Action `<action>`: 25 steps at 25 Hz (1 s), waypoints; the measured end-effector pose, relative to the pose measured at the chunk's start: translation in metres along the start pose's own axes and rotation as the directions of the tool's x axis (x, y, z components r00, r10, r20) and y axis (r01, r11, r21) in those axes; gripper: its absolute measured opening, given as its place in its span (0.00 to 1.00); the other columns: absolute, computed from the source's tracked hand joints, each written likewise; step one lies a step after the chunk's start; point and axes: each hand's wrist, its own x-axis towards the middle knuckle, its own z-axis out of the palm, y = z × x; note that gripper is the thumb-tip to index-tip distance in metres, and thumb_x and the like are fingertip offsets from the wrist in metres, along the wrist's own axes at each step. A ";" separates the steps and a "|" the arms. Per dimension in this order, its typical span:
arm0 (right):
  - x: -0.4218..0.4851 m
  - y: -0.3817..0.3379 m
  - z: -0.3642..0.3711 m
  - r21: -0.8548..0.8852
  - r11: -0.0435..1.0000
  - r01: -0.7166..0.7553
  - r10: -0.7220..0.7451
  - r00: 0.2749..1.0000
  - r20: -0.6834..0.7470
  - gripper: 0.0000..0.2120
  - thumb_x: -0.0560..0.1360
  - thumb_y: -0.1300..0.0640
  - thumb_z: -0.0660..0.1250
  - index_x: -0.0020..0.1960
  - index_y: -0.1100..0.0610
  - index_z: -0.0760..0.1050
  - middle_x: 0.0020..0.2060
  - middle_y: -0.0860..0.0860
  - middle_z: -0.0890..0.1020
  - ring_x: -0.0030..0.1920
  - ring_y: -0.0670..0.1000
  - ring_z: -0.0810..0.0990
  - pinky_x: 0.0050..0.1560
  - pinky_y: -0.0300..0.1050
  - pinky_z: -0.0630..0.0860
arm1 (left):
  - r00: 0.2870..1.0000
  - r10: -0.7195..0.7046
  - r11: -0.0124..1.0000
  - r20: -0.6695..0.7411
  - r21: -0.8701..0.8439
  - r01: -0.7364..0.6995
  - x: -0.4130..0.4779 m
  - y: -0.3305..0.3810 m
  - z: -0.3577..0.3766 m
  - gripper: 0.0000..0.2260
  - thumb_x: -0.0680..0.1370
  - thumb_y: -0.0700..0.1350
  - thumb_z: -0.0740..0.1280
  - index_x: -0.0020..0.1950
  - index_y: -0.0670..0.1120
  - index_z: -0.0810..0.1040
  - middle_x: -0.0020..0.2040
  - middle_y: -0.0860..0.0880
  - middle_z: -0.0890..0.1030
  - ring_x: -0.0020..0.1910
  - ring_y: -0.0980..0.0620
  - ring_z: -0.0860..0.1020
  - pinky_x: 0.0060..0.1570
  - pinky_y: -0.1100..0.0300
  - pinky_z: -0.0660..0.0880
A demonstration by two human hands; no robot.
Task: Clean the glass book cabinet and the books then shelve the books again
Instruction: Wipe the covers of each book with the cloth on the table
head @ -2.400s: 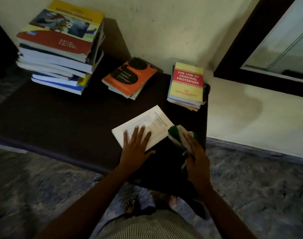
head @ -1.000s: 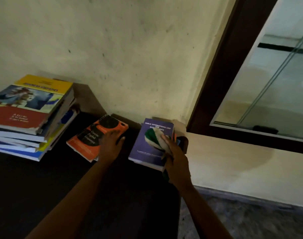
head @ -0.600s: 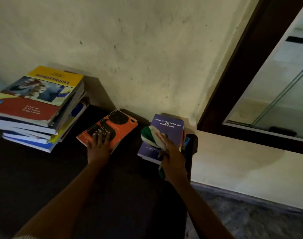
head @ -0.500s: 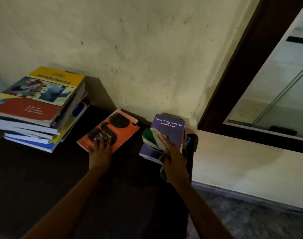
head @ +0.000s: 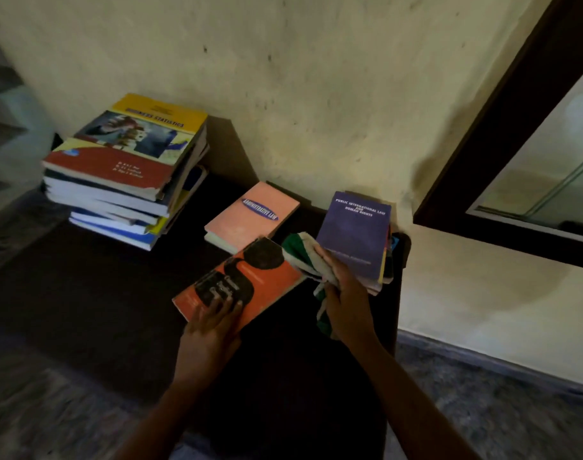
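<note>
- Our left hand (head: pixel 214 327) fingers grip the orange paperback (head: pixel 240 283), light and floppy; best supported near its spine.
- Beside it, our right hand (head: pixel 345 293) clutches the soft cloth (head: pixel 305 257).

Left hand (head: pixel 210 330) grips orange book (head: pixel 240 283); right hand (head: pixel 346 303) clutches cloth (head: pixel 303 254) beside purple book (head: pixel 353 234).

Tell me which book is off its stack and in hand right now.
The orange book with the black shapes on its cover; the left hand holds its near end. The pink book and purple book lie untouched.
</note>
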 end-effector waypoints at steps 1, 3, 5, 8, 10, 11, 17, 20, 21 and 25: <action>-0.006 -0.002 0.003 -0.003 1.000 -0.014 0.014 1.000 0.006 0.24 0.76 0.71 0.59 0.70 0.57 0.66 0.68 0.54 0.69 0.68 0.52 0.67 0.64 0.33 0.59 | 0.999 0.047 0.999 0.016 -0.026 -0.047 -0.021 0.002 0.007 0.23 0.73 0.55 0.60 0.63 0.45 0.75 0.60 0.44 0.79 0.61 0.44 0.74 0.59 0.54 0.68; -0.018 -0.007 0.007 0.013 0.998 -0.054 0.054 0.999 0.008 0.24 0.76 0.72 0.59 0.70 0.58 0.66 0.68 0.55 0.70 0.66 0.49 0.66 0.61 0.28 0.57 | 0.991 0.122 0.992 0.053 -0.051 -0.119 -0.055 0.005 0.020 0.20 0.79 0.56 0.54 0.65 0.46 0.70 0.60 0.45 0.79 0.63 0.46 0.71 0.68 0.59 0.58; -0.028 -0.010 0.010 0.030 0.997 -0.072 0.072 0.997 0.005 0.25 0.76 0.72 0.58 0.70 0.57 0.66 0.67 0.54 0.70 0.67 0.48 0.66 0.61 0.28 0.57 | 0.987 0.138 0.989 0.080 -0.057 -0.133 -0.068 0.005 0.021 0.20 0.82 0.54 0.47 0.65 0.45 0.69 0.60 0.43 0.79 0.62 0.43 0.75 0.71 0.62 0.51; -0.040 -0.014 0.016 0.027 0.993 -0.112 0.112 0.994 0.008 0.24 0.77 0.70 0.59 0.71 0.56 0.65 0.68 0.52 0.70 0.69 0.51 0.67 0.63 0.33 0.59 | 0.987 0.157 0.987 0.022 -0.036 -0.156 -0.060 0.002 0.006 0.21 0.82 0.53 0.46 0.65 0.44 0.70 0.59 0.42 0.80 0.57 0.43 0.79 0.68 0.59 0.61; -0.045 -0.016 0.020 0.009 0.991 -0.133 0.133 0.991 -0.004 0.24 0.77 0.68 0.59 0.72 0.56 0.64 0.69 0.52 0.70 0.69 0.50 0.66 0.64 0.35 0.59 | 0.981 0.194 0.979 0.023 -0.061 -0.192 -0.055 0.013 0.002 0.19 0.81 0.52 0.52 0.62 0.45 0.75 0.58 0.44 0.81 0.55 0.45 0.80 0.58 0.56 0.74; -0.047 -0.016 0.022 0.008 0.992 -0.123 0.123 0.992 -0.016 0.24 0.77 0.69 0.59 0.71 0.55 0.64 0.68 0.52 0.70 0.69 0.50 0.66 0.64 0.35 0.58 | 0.971 0.231 0.971 0.060 -0.085 -0.226 -0.055 0.022 0.002 0.17 0.79 0.52 0.55 0.62 0.47 0.75 0.58 0.46 0.81 0.55 0.46 0.81 0.53 0.54 0.77; -0.056 -0.010 0.030 0.009 0.992 -0.125 0.126 0.988 -0.090 0.24 0.77 0.69 0.59 0.71 0.55 0.65 0.69 0.52 0.70 0.70 0.51 0.65 0.67 0.39 0.59 | 0.967 -0.152 0.971 0.206 -0.153 0.185 -0.049 -0.039 -0.020 0.39 0.69 0.73 0.45 0.74 0.53 0.61 0.74 0.54 0.60 0.74 0.55 0.54 0.72 0.44 0.49; -0.046 -0.013 0.035 -0.016 0.994 -0.110 0.109 0.990 -0.085 0.25 0.76 0.70 0.58 0.71 0.54 0.65 0.69 0.51 0.70 0.70 0.50 0.65 0.66 0.38 0.60 | 0.897 -0.388 0.915 0.213 -0.027 0.402 -0.048 -0.102 -0.024 0.37 0.71 0.69 0.47 0.75 0.50 0.60 0.76 0.50 0.59 0.76 0.50 0.52 0.72 0.41 0.47; -0.039 -0.015 0.039 -0.026 0.995 -0.101 0.098 0.992 -0.079 0.26 0.76 0.70 0.58 0.71 0.54 0.65 0.69 0.51 0.69 0.70 0.50 0.65 0.65 0.37 0.60 | 0.881 -0.413 0.908 0.232 0.030 0.418 -0.049 -0.112 -0.022 0.38 0.71 0.69 0.45 0.75 0.49 0.60 0.76 0.49 0.59 0.76 0.49 0.52 0.73 0.41 0.46; -0.011 -0.003 0.076 -0.145 0.986 -0.086 0.091 0.996 0.025 0.28 0.77 0.69 0.59 0.73 0.52 0.61 0.70 0.52 0.67 0.71 0.51 0.64 0.65 0.39 0.62 | 0.910 -0.373 0.921 0.182 0.191 0.340 -0.060 -0.119 -0.003 0.38 0.73 0.68 0.42 0.74 0.48 0.63 0.75 0.48 0.62 0.75 0.47 0.55 0.72 0.44 0.46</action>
